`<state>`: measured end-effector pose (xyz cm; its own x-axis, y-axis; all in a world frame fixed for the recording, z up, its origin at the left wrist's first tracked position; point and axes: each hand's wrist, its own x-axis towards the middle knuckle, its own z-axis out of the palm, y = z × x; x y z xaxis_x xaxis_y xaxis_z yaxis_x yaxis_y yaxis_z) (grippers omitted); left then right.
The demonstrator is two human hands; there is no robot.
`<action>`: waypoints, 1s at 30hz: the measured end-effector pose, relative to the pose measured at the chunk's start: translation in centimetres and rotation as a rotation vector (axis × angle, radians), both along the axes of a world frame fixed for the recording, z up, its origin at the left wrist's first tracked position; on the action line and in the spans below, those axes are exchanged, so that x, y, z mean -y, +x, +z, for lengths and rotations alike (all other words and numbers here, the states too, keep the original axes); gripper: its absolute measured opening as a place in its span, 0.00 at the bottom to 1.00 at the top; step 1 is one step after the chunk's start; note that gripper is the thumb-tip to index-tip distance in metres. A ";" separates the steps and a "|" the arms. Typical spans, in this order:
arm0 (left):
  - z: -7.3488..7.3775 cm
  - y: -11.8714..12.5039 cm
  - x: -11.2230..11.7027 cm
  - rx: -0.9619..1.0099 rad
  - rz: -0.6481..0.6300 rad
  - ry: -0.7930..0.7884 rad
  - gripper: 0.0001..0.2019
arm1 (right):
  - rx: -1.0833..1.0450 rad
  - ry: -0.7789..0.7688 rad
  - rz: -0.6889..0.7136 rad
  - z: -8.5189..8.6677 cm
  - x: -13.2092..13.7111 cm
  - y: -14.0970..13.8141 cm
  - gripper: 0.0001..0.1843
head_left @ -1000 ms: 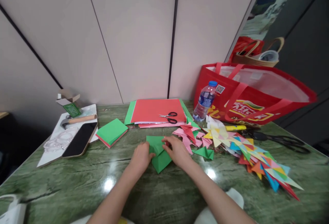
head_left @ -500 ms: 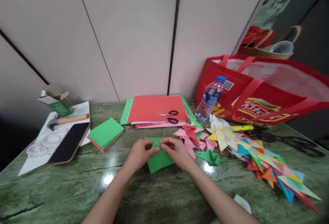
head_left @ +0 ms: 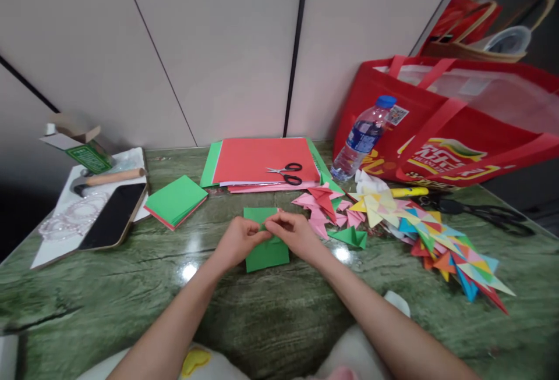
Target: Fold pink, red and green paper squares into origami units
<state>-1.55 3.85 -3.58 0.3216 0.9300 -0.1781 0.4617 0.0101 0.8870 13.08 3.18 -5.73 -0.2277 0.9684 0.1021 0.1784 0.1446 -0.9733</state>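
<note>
A piece of green paper [head_left: 267, 256] lies before me on the table, roughly square and creased across its middle. My left hand [head_left: 239, 239] pinches it from the left, thumb and fingers pressed together. From the other side my right hand [head_left: 293, 233] pinches the same paper, its fingertips almost meeting those of the left. The fingers hide the fold between them. Right of my hands sit a small folded green paper piece [head_left: 353, 237] and several pink and red folded pieces [head_left: 322, 202].
Behind my hands, small scissors [head_left: 286, 173] rest on stacked red sheets [head_left: 257, 156]. A green paper stack [head_left: 177, 199], phone [head_left: 114, 217] and sickle-like tool [head_left: 109, 178] are left. Rightward are a bottle [head_left: 361, 138], red bag [head_left: 454, 135], colourful folded-paper chain [head_left: 445, 240] and black scissors [head_left: 484, 211].
The green paper has turned so that its edges lie squarer to me. Both hands have drawn closer together at its middle. The whole view has tilted downward.
</note>
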 end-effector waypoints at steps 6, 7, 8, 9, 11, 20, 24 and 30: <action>0.0 0.3 0.5 0.052 -0.024 -0.045 0.24 | 0.055 0.039 -0.106 -0.4 0.2 0.1 0.10; 0.0 0.3 0.5 0.071 -0.023 -0.075 0.23 | 0.064 0.051 -0.126 -0.6 0.2 0.1 0.10; 0.0 0.3 0.6 0.089 -0.024 -0.102 0.23 | 0.071 0.060 -0.140 -0.7 0.2 0.0 0.10; 0.0 0.3 0.6 0.105 -0.025 -0.124 0.23 | 0.074 0.063 -0.154 -0.7 0.3 0.0 0.10; -0.1 0.2 0.7 0.131 -0.020 -0.156 0.23 | 0.059 0.056 -0.172 -0.8 0.3 -0.3 0.11; -0.4 0.1 0.0 0.221 0.158 -0.104 0.23 | 0.007 0.044 -0.155 -1.2 -0.2 0.1 0.11; -0.6 0.1 0.0 0.249 0.138 -0.103 0.22 | 0.005 0.061 -0.163 -1.4 -0.3 0.6 0.11; -0.8 0.0 -0.1 0.257 0.207 -0.081 0.20 | -0.032 0.026 -0.136 -1.5 -0.3 0.0 0.10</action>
<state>-1.51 3.98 -4.37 0.1711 0.9664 -0.1917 0.2043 0.1555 0.9665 13.09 3.45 -7.27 -0.0911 0.9869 0.1329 0.1666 0.1467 -0.9751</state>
